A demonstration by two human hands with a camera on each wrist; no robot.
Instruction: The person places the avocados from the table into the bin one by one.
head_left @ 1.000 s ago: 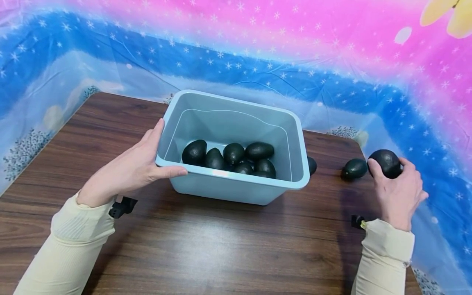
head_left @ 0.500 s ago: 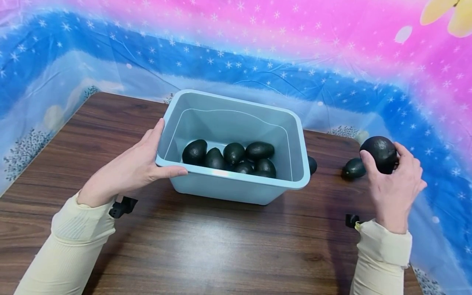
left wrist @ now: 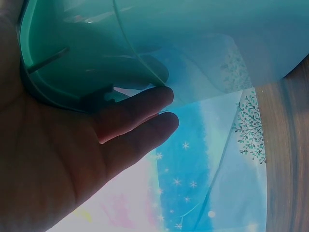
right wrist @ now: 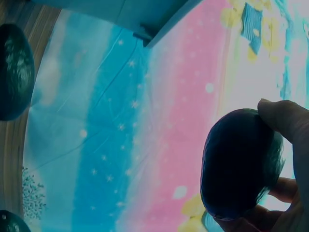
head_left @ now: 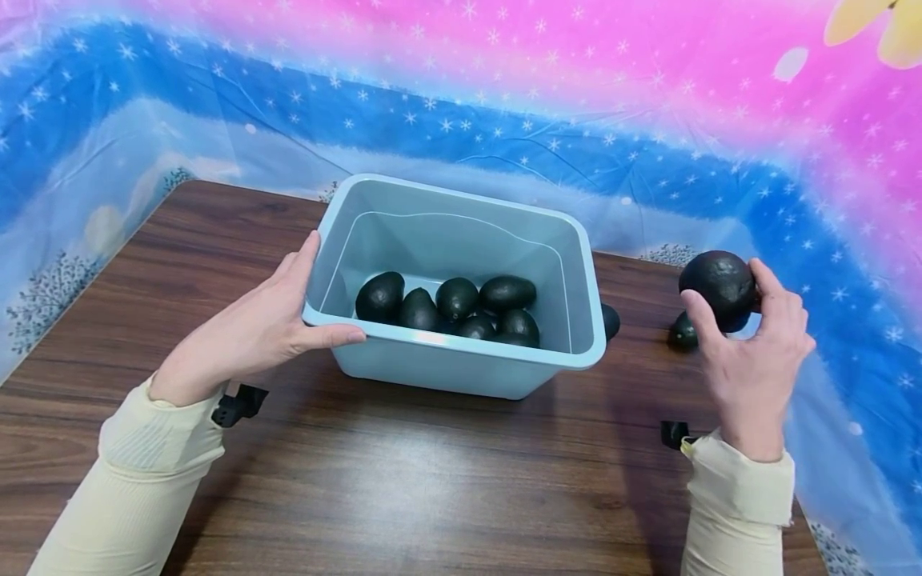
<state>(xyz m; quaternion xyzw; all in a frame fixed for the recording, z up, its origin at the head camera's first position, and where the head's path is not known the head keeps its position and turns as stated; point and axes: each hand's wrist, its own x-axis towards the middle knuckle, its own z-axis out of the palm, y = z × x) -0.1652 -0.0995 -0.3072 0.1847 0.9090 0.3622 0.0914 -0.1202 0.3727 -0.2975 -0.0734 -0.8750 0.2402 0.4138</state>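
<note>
A light blue plastic bin (head_left: 432, 364) stands on the table with several dark green avocados (head_left: 457, 300) on its floor. My left hand (head_left: 266, 320) straddles the bin's near left corner, its thumb along the front rim and its fingers straight against the left side. In the left wrist view two fingers (left wrist: 140, 130) extend beside the bin wall (left wrist: 193, 29). To the right of the bin, my right hand (head_left: 756, 368) holds another avocado (head_left: 720, 288) raised, between thumb and fingers. That held avocado (right wrist: 236, 164) also shows in the right wrist view.
One loose avocado (head_left: 682, 332) lies at the right side of the table, partly hidden behind the held one. Another avocado (head_left: 611, 322) peeks out beside the bin's right wall. Patterned cloth (head_left: 432, 112) hangs behind the brown wooden table (head_left: 403, 480).
My right hand has lifted the avocado and carried it leftward, so it now overlaps the loose avocado behind. The left hand and the bin have stayed in place.
</note>
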